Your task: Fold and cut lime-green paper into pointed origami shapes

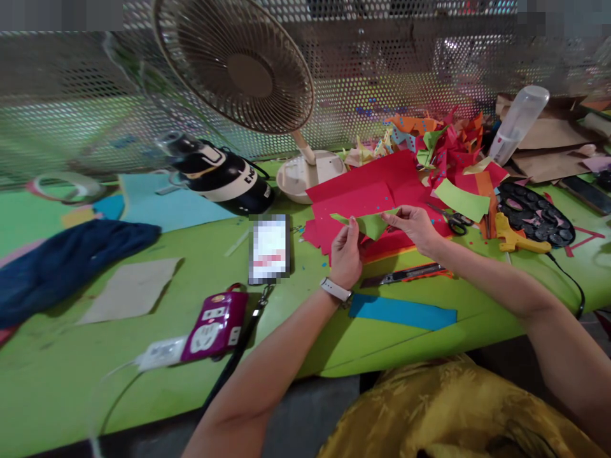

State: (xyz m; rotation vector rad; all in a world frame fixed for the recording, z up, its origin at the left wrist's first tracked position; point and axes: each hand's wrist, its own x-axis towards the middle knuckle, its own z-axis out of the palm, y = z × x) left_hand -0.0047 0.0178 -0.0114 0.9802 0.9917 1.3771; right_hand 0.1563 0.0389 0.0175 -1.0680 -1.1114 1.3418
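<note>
A small cut piece of green paper point(372, 225) is held up between my two hands, above sheets of red paper point(363, 184). My left hand point(347, 251) pinches its left part between thumb and fingers. At its upper right end, the thumb and fingertips of my right hand point(414, 226) are closed on the same piece. Just below the hands a cutter knife point(410, 273) with an orange handle lies beside a strip of blue paper point(405, 312). Scissors point(458, 222) rest to the right of my right hand.
A yellow glue gun point(518, 236) lies by a black palette point(537, 213) at right. Colourful paper scraps point(443, 146) heap up behind. Leftward are a phone point(270, 248), a purple power strip point(217, 324), a black bottle point(224, 178) and a fan point(248, 73).
</note>
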